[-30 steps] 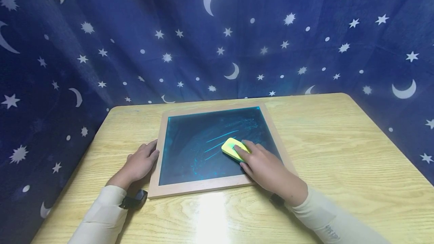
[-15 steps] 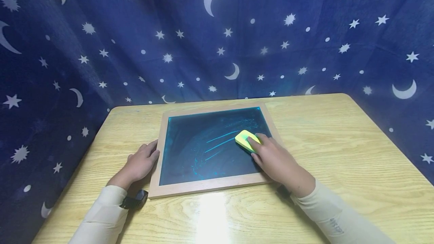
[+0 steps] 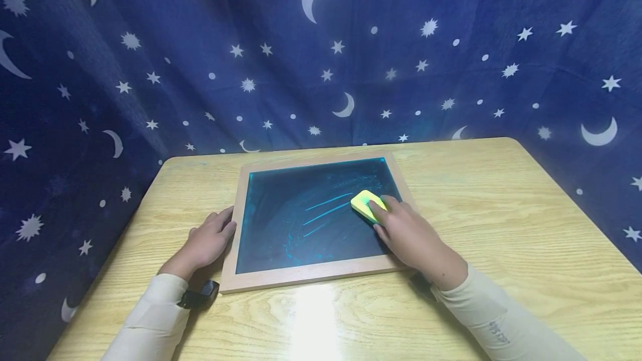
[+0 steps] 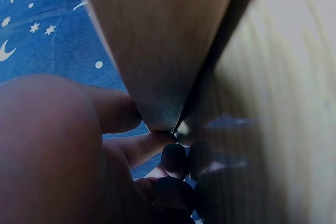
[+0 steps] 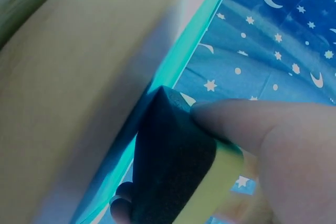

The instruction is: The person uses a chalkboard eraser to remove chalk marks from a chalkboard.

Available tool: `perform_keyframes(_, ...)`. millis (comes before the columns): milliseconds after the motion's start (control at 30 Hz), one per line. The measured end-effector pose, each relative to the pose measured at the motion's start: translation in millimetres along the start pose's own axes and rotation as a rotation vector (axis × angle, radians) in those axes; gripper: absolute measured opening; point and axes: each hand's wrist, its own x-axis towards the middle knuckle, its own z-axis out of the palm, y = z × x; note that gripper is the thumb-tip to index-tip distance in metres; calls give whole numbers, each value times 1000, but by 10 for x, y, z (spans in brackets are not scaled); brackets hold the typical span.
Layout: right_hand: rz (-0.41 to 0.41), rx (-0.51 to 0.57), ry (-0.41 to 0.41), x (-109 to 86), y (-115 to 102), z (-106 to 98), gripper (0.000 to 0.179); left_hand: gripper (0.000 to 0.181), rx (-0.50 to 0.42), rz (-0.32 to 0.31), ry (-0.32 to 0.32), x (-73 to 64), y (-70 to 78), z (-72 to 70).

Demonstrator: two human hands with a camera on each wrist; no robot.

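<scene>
A small blackboard [image 3: 286,205] in a light wooden frame lies on the table, with several light blue strokes and faint smears on its dark surface. My right hand [image 3: 413,233] grips a yellow board eraser [image 3: 361,200] over the right part of the board. In the right wrist view the dark felt side of the eraser [image 5: 173,156] shows, with the thumb against it. My left hand [image 3: 207,241] rests by the left side of the frame, its fingertips at the edge. Close up in the left wrist view, the thumb and fingers touch the end of the wooden frame [image 4: 163,30].
The pale wood-grain table [image 3: 501,210] extends around the board on every side. A dark blue curtain [image 3: 281,21] with moons and stars hangs behind and at the sides. Black wrist bands [image 3: 199,296] sit at the sleeve cuffs.
My right hand has slid the eraser up and to the right across the board, uncovering more of the blue strokes. The left hand and the board have kept their place.
</scene>
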Motion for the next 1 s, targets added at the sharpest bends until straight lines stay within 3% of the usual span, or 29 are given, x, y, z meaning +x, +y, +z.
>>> perform_keyframes(367,-20,-30,-32,24,-137,38,47,56,-5,-9,-5,-2,5,0)
perform_keyframes(1000,-123,21,-34,2,-467,111,47,55,-5,-3,-8,-18,34,-19)
